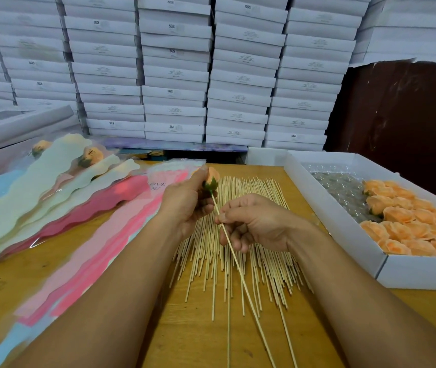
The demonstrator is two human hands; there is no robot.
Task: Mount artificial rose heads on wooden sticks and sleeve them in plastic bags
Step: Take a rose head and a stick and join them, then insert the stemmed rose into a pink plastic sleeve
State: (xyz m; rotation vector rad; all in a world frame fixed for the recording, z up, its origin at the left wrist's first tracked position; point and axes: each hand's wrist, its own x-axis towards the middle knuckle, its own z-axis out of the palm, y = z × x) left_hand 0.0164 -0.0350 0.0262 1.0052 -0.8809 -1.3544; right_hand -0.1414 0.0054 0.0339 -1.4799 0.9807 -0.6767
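My left hand (185, 205) grips an orange rose head (211, 179) with a green base, held above the table. My right hand (254, 224) pinches a thin wooden stick (240, 272) whose upper tip meets the base of the rose head. The stick slants down toward the near edge. Beneath both hands lies a spread pile of wooden sticks (264, 258). Pink plastic bags (100, 251) lie flat to the left of the pile.
A white box (344, 235) at the right holds several orange rose heads (410, 227) on bubble wrap. Sleeved roses (89, 158) lie fanned at the left. Stacks of white cartons (174, 75) wall off the back of the wooden table (190, 335).
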